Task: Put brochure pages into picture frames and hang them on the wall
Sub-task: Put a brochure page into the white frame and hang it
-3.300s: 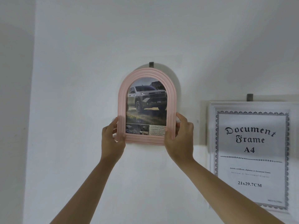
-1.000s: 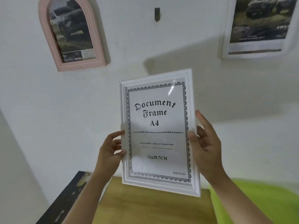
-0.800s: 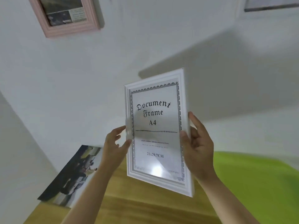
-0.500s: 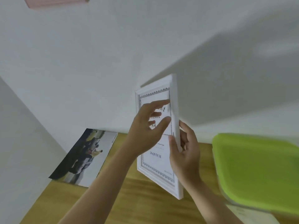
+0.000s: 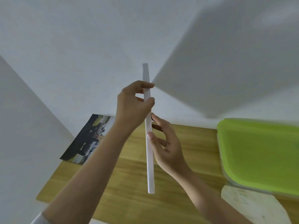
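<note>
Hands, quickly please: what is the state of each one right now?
Left hand: closed on the upper edge of the white frame, seen edge-on.
Right hand: fingers loosely curled, thumb on the frame's edge, holding it.

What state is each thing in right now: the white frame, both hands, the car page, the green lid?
white frame: held upright above the table, edge-on to the camera, both faces hidden.
left hand: gripping the frame's upper part.
right hand: holding the frame lower down.
brochure page: loose, unframed, propped against the wall.
green lid: closed on its container.
wooden table: under the frame.
</note>
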`<act>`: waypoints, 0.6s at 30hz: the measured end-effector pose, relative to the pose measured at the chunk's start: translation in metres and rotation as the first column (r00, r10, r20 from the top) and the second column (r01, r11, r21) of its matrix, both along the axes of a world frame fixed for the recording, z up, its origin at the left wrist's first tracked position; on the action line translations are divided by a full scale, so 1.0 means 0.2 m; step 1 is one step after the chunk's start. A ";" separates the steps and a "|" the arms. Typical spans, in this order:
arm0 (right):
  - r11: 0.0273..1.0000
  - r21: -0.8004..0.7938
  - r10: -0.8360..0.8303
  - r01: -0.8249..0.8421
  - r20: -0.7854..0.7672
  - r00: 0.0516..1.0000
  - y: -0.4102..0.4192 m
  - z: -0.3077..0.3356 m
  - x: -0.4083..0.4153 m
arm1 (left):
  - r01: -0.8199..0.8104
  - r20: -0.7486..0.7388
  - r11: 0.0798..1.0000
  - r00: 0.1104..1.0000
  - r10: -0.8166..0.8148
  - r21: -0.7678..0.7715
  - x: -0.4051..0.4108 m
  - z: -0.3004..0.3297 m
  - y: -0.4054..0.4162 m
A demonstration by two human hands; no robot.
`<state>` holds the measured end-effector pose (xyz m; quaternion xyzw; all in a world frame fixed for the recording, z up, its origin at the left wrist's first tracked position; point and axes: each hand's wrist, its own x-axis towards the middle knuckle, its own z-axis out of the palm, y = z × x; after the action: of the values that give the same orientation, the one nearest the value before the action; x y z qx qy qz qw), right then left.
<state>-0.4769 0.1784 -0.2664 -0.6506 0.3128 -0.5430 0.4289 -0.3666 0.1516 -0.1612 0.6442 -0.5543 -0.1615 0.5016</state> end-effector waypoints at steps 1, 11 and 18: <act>1.000 -0.004 0.012 -0.012 -0.020 1.000 -0.01 -0.02 -0.01 | -0.023 -0.005 1.000 1.000 0.023 -0.003 0.03 0.00 0.01; 0.880 0.465 -0.086 0.102 -0.054 0.995 -0.14 -0.39 -0.19 | -0.081 -0.187 0.996 0.978 0.088 0.042 0.36 -0.15 0.05; 0.855 0.453 -0.216 0.251 -0.129 0.968 -0.05 -0.53 -0.17 | -0.152 -0.090 0.957 0.980 0.179 0.247 0.43 -0.55 0.10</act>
<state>-0.5111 0.1689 -0.3729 -0.5052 0.5261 -0.4756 0.4917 -0.2809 0.1714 -0.2716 0.7339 -0.4460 -0.2201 0.4625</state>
